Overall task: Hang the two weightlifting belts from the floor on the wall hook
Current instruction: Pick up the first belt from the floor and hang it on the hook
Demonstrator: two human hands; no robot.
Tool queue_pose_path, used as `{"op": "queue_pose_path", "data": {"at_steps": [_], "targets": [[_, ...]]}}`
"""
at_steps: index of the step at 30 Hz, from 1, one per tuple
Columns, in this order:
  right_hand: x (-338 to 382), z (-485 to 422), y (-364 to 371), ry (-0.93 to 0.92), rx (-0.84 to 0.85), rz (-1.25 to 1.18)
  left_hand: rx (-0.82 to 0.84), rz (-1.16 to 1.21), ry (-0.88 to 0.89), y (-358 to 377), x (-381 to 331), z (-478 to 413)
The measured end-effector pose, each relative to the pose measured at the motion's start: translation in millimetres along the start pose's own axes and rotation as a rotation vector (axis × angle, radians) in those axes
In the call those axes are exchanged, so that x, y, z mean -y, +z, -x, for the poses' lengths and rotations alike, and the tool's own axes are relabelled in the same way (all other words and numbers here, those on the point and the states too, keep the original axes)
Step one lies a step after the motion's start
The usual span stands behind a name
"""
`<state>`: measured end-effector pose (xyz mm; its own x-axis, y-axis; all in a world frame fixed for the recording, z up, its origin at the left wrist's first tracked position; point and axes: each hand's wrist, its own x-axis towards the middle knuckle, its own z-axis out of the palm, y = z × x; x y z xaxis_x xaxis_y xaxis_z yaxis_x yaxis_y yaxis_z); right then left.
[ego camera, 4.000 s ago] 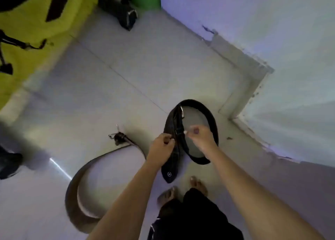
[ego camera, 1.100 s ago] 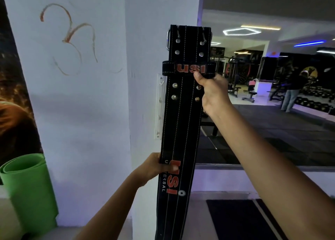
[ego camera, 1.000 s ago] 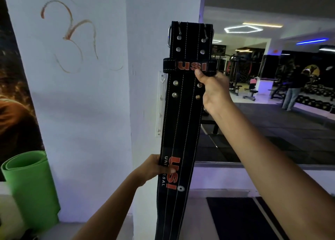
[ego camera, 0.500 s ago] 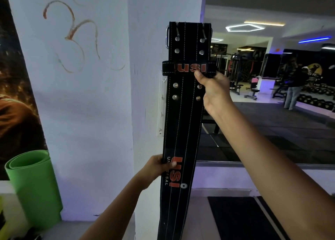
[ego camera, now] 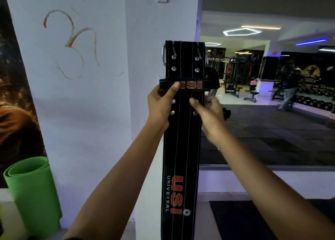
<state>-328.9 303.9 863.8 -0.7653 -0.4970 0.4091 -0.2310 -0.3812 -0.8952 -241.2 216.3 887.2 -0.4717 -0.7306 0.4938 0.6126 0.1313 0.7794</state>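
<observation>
Both hands hold the black belt (ego camera: 183, 140) vertical, buckle end up.

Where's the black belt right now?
In the head view the black belt hangs upright at centre, against the corner of the white pillar, with the left hand on its left edge and the right hand on its right.

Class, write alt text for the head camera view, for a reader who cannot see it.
Two bare hands hold a black weightlifting belt upright before a white wall corner: the left hand grips its left edge by the keeper loop, the right hand its right edge. A rolled green mat stands lower left; a gym mirror fills the right.
</observation>
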Motion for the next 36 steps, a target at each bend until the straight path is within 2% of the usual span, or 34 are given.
{"op": "queue_pose_path", "data": {"at_steps": [6,9,14,20,22,25,30,33,36], "targets": [[-83,67,-31,0.293,0.344,0.065,-0.007,0.001,0.004,-3,-7,-7],[-77,61,-29,0.299,0.321,0.008,-0.009,0.004,0.022,-2,-8,-8],[-44,37,-21,0.139,0.257,-0.091,0.015,0.031,0.040,-1,-14,-5],[-94,82,-46,0.360,0.359,0.089,0.001,0.028,0.024,-7,-17,-1],[-99,82,-48,0.382,0.358,0.109,-0.006,0.030,0.021,-8,-18,-1],[-91,69,-41,0.342,0.331,0.046,-0.018,0.030,0.025,-11,-18,-5],[-35,36,-23,0.198,0.267,-0.127,-0.013,0.015,0.018,-14,-6,0],[11,7,-3,0.083,0.258,-0.032,-0.007,0.032,0.052,-11,-18,-10],[33,-7,7,0.041,0.167,-0.041,-0.002,0.005,0.052,-14,-18,-10]]}}
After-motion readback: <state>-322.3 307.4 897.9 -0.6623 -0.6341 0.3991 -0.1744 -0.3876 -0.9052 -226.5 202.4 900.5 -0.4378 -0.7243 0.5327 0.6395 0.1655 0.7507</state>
